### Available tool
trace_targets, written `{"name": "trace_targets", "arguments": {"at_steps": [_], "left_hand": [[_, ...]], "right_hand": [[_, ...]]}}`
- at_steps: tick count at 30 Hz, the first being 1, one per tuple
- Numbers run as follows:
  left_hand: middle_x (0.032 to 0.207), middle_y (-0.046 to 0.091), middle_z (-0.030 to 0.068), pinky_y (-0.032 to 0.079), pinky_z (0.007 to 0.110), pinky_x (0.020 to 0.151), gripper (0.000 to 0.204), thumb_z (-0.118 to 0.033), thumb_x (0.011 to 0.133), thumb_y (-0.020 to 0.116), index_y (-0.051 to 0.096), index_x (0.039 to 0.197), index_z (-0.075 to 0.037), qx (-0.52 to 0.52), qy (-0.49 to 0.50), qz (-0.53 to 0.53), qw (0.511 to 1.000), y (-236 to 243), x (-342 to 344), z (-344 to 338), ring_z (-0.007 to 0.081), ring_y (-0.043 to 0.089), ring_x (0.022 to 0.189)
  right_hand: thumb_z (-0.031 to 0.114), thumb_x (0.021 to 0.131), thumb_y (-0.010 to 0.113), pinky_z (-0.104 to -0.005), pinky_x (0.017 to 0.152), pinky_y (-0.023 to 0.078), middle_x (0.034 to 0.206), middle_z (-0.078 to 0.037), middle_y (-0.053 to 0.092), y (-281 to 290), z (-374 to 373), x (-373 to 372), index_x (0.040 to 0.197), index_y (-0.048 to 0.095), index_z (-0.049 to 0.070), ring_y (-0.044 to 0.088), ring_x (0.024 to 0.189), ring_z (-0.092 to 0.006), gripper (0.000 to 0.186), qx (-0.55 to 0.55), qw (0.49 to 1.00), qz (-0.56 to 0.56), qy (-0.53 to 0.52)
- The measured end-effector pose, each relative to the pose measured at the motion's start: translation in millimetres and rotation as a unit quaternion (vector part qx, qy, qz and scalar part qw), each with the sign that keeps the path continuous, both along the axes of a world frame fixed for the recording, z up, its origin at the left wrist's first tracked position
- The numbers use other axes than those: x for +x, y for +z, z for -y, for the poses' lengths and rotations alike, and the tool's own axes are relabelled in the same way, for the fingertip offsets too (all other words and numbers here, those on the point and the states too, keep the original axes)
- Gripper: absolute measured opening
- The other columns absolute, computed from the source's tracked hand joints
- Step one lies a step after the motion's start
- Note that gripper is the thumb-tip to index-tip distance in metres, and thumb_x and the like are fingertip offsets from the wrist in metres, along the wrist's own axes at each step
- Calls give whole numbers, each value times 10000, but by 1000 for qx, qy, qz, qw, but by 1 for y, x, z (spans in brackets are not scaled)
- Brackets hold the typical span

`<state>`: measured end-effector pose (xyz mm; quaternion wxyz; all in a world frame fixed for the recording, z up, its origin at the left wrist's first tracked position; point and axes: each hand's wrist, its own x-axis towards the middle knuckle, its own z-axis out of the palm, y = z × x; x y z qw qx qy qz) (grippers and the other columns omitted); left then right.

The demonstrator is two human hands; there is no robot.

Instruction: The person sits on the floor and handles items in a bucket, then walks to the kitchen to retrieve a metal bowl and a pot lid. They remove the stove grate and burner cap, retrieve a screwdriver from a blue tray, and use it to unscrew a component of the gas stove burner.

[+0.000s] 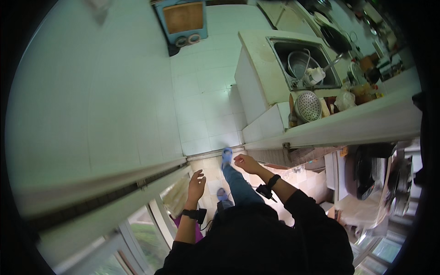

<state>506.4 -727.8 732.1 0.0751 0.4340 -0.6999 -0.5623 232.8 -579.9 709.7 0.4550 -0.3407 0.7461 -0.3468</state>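
My left hand [197, 184] hangs in the air in front of me, fingers loosely bent and apart, holding nothing. The door frame [170, 167] is the nearest thing on its left side. My right hand [246, 163] is also raised and empty, with fingers slightly curled and a gap by the thumb. Just left of it, my forward foot in a blue slipper [227, 157] is at the doorway threshold [213, 152]. Both wrists wear dark straps with small black devices. Neither hand touches anything.
Beyond the threshold lies a tiled floor [206, 105]. At right stands a counter with a metal sink [293, 82]; a round perforated strainer [308, 106] and a brush [292, 112] sit on a ledge. A blue cabinet [183, 18] is at the far end. Dark cookware [365, 172] is at right.
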Motion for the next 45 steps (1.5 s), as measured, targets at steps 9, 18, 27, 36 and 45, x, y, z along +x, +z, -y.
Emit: {"name": "trace_targets", "arguments": {"at_steps": [9, 18, 27, 36, 45], "left_hand": [[1152, 638, 173, 536, 362, 816, 426, -160, 931, 583, 522, 1319, 6, -22, -79, 53, 995, 58, -167, 208, 255, 668, 926], [1159, 641, 175, 536, 352, 809, 426, -178, 914, 603, 542, 1301, -10, -41, -147, 47, 987, 96, -316, 370, 248, 660, 916], [1151, 644, 174, 534, 362, 807, 434, -193, 903, 614, 547, 1297, -25, -40, -307, 16, 951, 96, -503, 555, 257, 659, 908], [1164, 645, 171, 533, 352, 804, 414, -166, 922, 607, 541, 1305, -24, -49, -476, -14, 878, 106, -761, 628, 261, 659, 936], [1157, 656, 167, 537, 362, 813, 426, -207, 920, 614, 542, 1293, -11, -47, -607, 34, 793, 122, -945, 653, 276, 669, 950]], "right_hand": [[231, 891, 649, -320, 752, 529, 987, -109, 694, -22, 227, -142, 1149, 639, 8, 664, 876, -187, 341, -19, 944, 185, -274], [214, 924, 618, -292, 759, 532, 1046, -84, 684, 42, 346, -301, 1193, 596, 6, 667, 901, -163, 341, -70, 928, 159, -329], [213, 915, 625, -306, 716, 532, 955, -102, 678, 82, 370, -425, 1147, 616, 2, 667, 846, -177, 314, -84, 869, 23, -487], [230, 924, 627, -305, 710, 532, 984, -89, 669, 66, 358, -488, 1157, 610, 27, 660, 845, -163, 310, -73, 703, 0, -708], [182, 909, 613, -303, 798, 511, 1024, -120, 670, 20, 356, -614, 1187, 581, 3, 643, 910, -189, 332, -27, 574, -39, -818]]}}
